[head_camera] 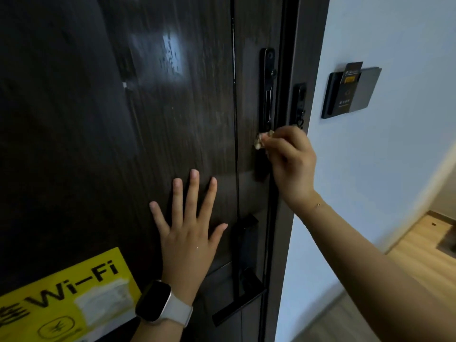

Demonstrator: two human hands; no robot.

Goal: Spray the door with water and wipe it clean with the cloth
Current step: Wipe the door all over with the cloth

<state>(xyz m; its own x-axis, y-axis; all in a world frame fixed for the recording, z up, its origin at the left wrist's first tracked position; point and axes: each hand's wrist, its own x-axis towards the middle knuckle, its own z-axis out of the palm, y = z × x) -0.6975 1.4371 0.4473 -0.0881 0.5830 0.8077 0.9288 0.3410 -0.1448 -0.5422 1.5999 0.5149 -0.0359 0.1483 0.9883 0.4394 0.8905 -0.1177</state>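
Note:
A dark wood-grain door [98,132] fills the left and middle of the view, with wet streaks and a bright reflection near its top. My left hand [187,230] lies flat on the door with fingers spread, a watch on the wrist. My right hand [288,164] is closed around a small bunched pale cloth [259,141], pressed against the black chain-lock plate [266,95] by the door's right edge. No spray bottle is in view.
A yellow Wi-Fi sticker [66,292] sits at the door's lower left. A black handle [244,267] is mounted below my left hand. A key-card holder [350,92] hangs on the white wall to the right. Wooden floor [419,255] shows at lower right.

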